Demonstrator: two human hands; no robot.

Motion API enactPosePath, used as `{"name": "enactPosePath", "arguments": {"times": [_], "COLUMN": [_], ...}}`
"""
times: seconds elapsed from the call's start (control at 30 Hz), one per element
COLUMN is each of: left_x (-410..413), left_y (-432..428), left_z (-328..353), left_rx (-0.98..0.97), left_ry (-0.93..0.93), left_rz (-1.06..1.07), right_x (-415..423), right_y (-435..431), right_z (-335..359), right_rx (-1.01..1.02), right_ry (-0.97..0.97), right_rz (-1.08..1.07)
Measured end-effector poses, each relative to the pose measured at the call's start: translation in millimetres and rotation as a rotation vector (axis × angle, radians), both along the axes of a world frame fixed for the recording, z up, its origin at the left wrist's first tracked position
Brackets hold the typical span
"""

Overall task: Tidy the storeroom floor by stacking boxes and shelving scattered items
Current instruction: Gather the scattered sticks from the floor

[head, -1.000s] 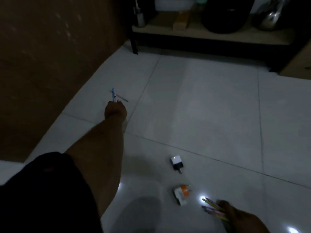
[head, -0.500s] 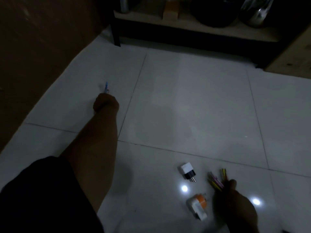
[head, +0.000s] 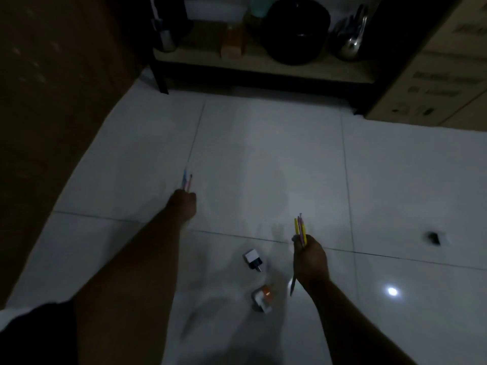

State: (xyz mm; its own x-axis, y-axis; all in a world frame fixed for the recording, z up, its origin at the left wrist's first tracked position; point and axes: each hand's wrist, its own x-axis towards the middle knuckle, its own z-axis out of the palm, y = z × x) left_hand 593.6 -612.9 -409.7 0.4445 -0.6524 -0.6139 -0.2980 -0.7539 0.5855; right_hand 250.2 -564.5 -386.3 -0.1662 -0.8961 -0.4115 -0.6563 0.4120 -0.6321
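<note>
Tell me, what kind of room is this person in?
Probably a dim storeroom or utility room: a low shelf holds a black pot and metal utensils, printed cardboard boxes stand beside it, and the floor is white tile.

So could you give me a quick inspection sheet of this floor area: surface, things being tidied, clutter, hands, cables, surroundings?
Surface: white tiled floor, glossy, with a bright light glare.
Job's things: few sticks in the left hand; bundle of sticks in the right hand; white-and-black plug and orange-and-white plug lie on the floor.
Clutter: small dark object on the floor, too blurred to identify.
Grippers: both hands grip sticks.
Cables: nothing seen.
Surroundings: low shelf holding a black pot; cardboard box at right.
</note>
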Motion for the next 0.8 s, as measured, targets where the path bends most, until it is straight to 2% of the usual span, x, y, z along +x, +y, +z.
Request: {"name": "enactPosePath", "arguments": {"times": [0.03,0.07,0.1,0.13,0.2,0.27,0.37,0.47,0.57,0.67,0.8], "left_x": [-17,-36,-63,-90,-131,-156,-168,-158,-142,-133,-133], "left_y": [14,22,28,34,48,51,46,37,25,9,-18], "left_z": [21,36,68,109,183,262,379,484,573,639,697], "left_rx": [-0.139,-0.195,-0.113,-0.112,0.073,0.132,0.094,0.032,-0.065,-0.077,-0.116], "left_ry": [0.005,0.167,0.41,0.336,0.515,0.537,0.509,0.49,0.474,0.449,0.563], "left_rz": [-0.025,0.084,0.245,0.303,0.435,0.342,0.259,0.257,0.381,0.522,0.664], "right_x": [5,11,15,20,34,52,84,116,139,155,161], "right_y": [-3,-5,-7,-10,-17,-26,-40,-46,-48,-54,-84], "right_z": [23,48,73,103,173,250,364,465,553,619,682], "right_rx": [0.026,0.034,0.027,0.011,-0.016,-0.051,-0.065,-0.039,-0.064,-0.077,-0.12], "right_ry": [-0.049,-0.111,-0.167,-0.213,-0.265,-0.311,-0.391,-0.442,-0.533,-0.574,-0.586], "right_rz": [-0.027,-0.072,-0.131,-0.19,-0.247,-0.295,-0.413,-0.441,-0.481,-0.495,-0.475]}}
